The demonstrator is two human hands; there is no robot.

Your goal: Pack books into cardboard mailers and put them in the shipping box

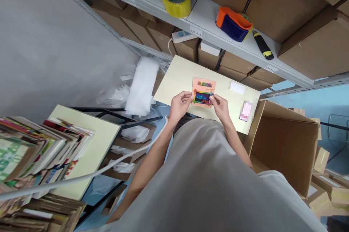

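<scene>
A thin orange-pink booklet (pixel 203 84) with a dark picture in a rainbow frame on its cover is held up over the pale yellow table (pixel 177 76). My left hand (pixel 180 105) pinches its left edge between thumb and fingers. At the right edge, my right hand (pixel 220 107) grips it the same way. Farther right on the tabletop are a small white slip or box (pixel 237 88) and a pink item, blurred out (pixel 246 111).
Above the table, a shelf (pixel 201 10) carries yellow tape (pixel 176 0), an orange-blue tape dispenser (pixel 233 23) and a utility knife (pixel 263 45). An open carton (pixel 283 145) stands right. Stacked books (pixel 49 148) sit left, and a white cable (pixel 109 168) crosses there.
</scene>
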